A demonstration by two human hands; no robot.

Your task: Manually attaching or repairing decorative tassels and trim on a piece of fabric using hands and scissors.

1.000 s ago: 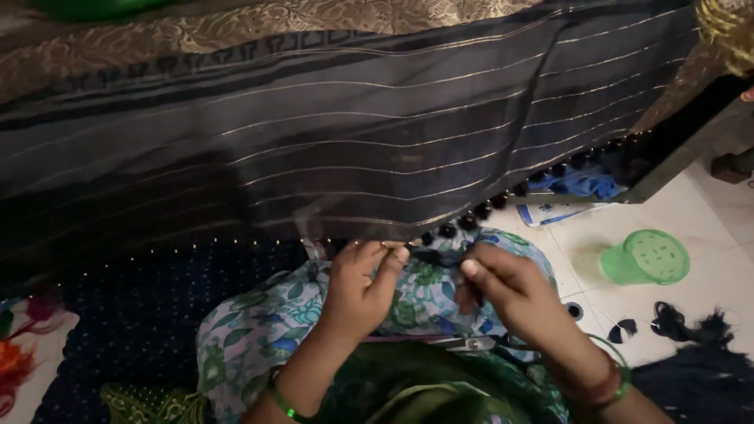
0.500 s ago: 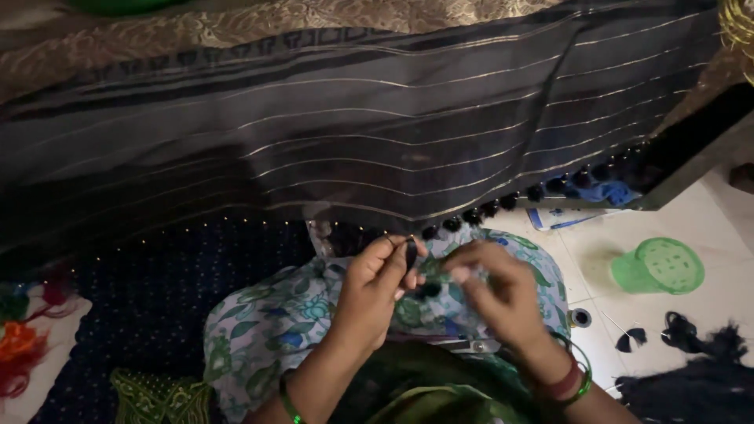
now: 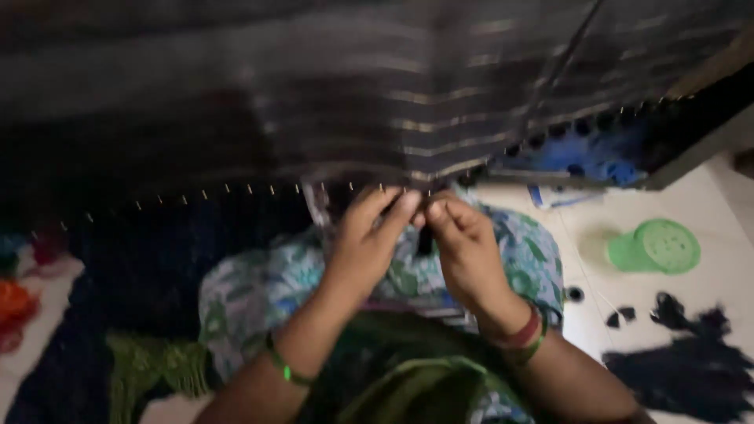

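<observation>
Pale tiled floor (image 3: 730, 204) at right, strewn with a round green lid (image 3: 658, 246) and a heap of black thread scraps (image 3: 691, 377). Across the top, hanging down toward the lap, a dark striped cloth (image 3: 377, 94) with thin pale lines, its lower edge set with a row of small gold-tipped points and, further right, black tassel knots (image 3: 577, 129). Below, over the knees, a floral blue-green garment (image 3: 259, 290).

Left hand (image 3: 365, 239) and right hand (image 3: 463, 243) raised close together just under the cloth's edge, fingertips nearly touching. Between them a small black tassel (image 3: 424, 235), hanging from the hem. Grip of each hand closed to a pinch at the hem around that tassel; blurred, so exact finger contact hard to tell. Green bangle (image 3: 284, 367) on the left wrist, red and green bangles (image 3: 522, 336) on the right. Orange and red bundle (image 3: 16, 310) at far left, blurred.
</observation>
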